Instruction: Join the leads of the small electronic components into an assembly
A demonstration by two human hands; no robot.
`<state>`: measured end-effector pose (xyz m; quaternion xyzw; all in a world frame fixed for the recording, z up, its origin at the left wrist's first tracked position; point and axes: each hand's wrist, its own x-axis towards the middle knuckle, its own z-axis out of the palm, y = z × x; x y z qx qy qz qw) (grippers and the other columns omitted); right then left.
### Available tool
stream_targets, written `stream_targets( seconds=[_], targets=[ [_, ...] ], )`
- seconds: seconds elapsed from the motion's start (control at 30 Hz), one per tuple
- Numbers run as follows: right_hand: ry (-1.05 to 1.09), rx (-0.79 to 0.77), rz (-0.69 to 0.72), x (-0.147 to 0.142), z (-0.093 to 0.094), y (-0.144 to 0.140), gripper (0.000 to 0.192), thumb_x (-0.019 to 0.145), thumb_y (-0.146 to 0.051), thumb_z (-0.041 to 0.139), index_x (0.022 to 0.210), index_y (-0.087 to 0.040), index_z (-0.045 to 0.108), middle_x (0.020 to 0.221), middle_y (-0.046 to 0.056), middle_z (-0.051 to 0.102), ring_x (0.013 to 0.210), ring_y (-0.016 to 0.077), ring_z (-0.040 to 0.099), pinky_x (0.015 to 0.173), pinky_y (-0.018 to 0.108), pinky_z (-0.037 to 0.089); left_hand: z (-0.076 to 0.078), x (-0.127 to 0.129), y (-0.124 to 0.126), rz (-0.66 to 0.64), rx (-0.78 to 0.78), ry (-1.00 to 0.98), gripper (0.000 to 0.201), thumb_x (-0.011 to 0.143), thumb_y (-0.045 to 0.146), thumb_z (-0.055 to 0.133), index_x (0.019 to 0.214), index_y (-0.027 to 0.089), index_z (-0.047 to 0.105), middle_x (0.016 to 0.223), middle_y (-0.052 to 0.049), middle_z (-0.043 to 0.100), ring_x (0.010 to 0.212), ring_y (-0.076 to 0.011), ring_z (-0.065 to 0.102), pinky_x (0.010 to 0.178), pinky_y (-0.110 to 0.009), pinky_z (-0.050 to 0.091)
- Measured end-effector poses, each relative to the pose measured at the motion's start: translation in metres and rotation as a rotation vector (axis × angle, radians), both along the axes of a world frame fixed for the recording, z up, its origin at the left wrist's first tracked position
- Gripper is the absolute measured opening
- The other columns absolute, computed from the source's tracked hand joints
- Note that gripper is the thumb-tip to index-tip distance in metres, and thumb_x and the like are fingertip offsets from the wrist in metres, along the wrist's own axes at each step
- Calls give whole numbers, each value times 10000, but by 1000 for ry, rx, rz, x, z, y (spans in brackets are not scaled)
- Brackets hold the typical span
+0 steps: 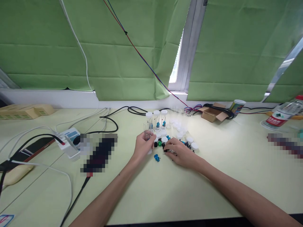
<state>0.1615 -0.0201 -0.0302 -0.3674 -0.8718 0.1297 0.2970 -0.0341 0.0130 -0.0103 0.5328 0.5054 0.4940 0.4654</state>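
My left hand (143,145) grips a clear plastic vial (147,130), held upright just above the pale green table (165,189). My right hand (180,152) rests on the table beside it, fingers pinched on a small dark part (166,150) with thin wire leads. Between and around the hands lie small blue (156,157), green (159,143) and black parts and loose white caps (194,145). Behind them stand three capped vials (156,119) with blue parts inside, and several empty clear vials (177,116).
A white power strip (69,141) with black and white cables lies to the left. At the back right are an open cardboard box (211,114), a can (237,107) and a water bottle (282,116). Green blinds hang behind, with red and blue wires across them.
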Motion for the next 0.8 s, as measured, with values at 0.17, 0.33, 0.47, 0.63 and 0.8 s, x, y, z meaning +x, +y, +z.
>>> stream_targets(
  seconds=[0.17,0.33,0.47,0.63,0.8],
  targets=[
    [4,-5,10,0,2,-2,151,884,-140,589,1004,-197,661,1031,107,615,998,240,568,894,413,500,0,0,0,0,7,-2,200,723,337,676,754,202,531,463,55,517,416,-98,455,479,-218,379],
    [9,6,9,-1,2,-3,154,883,-141,587,1005,-207,653,1052,102,609,1018,241,553,902,413,496,1,1,0,3,7,-10,197,714,334,677,748,201,536,461,56,513,406,-100,456,467,-221,376],
    [17,37,6,-3,4,-4,191,902,-163,572,1063,-230,648,1104,103,591,1050,249,533,914,427,491,1,2,0,10,7,-18,199,705,333,681,745,199,539,461,56,511,407,-101,455,461,-222,373],
    [-3,60,-38,-5,6,-6,281,922,-207,562,1194,-251,617,1241,109,563,1149,270,483,975,473,463,1,1,-2,4,7,-26,184,712,320,678,749,200,544,492,50,531,430,-97,467,481,-220,382],
    [-36,67,-87,-4,3,-4,319,942,-274,555,1258,-266,597,1309,107,560,1215,294,453,1013,535,430,-1,1,-1,-3,16,-27,180,713,326,671,744,203,543,473,56,512,418,-99,465,485,-225,386]
  ],
)
